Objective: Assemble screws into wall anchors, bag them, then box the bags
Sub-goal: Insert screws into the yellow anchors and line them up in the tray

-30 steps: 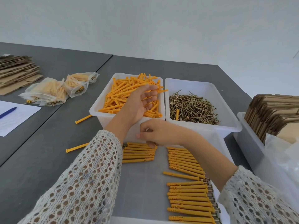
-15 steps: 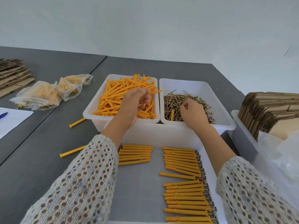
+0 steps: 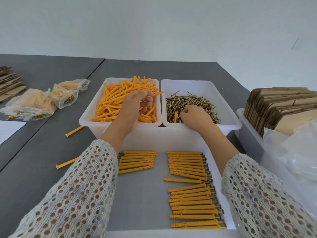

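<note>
A white bin (image 3: 82,119) at the back holds a heap of loose orange wall anchors (image 3: 111,103). My left hand (image 3: 135,107) is over this heap, fingers curled round an orange anchor. Beside it, a second white bin (image 3: 230,115) holds brass screws (image 3: 192,100). My right hand (image 3: 194,116) is down in the screws at the bin's near edge, fingertips pinching a screw from the pile. In the near white tray (image 3: 171,140) lie rows of assembled anchors with screws (image 3: 187,166), a smaller row (image 3: 137,162) at its left.
Filled clear bags (image 3: 32,104) lie on the grey table at left, with flat cardboard (image 3: 8,81) and a paper sheet (image 3: 8,130) beyond. Two loose anchors (image 3: 74,131) lie left of the bins. A bin of folded cartons (image 3: 283,107) and plastic bags (image 3: 300,152) stands right.
My right hand left the near tray and reached into the screw bin. My left hand, first palm-up over the anchors, has curled its fingers closed on them.
</note>
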### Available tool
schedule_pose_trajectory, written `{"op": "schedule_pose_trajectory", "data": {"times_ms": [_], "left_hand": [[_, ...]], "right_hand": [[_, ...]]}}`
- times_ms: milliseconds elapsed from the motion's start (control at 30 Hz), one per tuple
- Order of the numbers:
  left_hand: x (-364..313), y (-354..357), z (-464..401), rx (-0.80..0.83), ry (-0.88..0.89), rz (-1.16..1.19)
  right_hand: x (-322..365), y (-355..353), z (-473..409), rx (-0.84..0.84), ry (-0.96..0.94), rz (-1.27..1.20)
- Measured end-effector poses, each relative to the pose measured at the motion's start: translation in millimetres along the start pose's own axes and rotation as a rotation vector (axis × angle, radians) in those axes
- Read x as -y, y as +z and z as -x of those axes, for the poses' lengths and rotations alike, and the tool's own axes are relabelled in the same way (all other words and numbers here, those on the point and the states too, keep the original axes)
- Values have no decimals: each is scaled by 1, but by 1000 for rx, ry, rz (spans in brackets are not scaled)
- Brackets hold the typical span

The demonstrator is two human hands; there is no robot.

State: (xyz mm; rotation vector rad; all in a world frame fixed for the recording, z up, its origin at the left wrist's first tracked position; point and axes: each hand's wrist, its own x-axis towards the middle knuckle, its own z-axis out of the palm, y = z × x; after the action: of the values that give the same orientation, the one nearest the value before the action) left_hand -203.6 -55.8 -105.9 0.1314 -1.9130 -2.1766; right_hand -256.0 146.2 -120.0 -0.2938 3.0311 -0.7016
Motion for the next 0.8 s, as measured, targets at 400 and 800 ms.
{"op": "schedule_pose_trajectory", "data": {"times_ms": [400,800], "left_hand": [[7,-2,-2,22,54,-126],[24,15,14,-196,419,-1039]], "right_hand": [[3,4,-4,4,92,64],[0,8,-12,58,71,63]]}}
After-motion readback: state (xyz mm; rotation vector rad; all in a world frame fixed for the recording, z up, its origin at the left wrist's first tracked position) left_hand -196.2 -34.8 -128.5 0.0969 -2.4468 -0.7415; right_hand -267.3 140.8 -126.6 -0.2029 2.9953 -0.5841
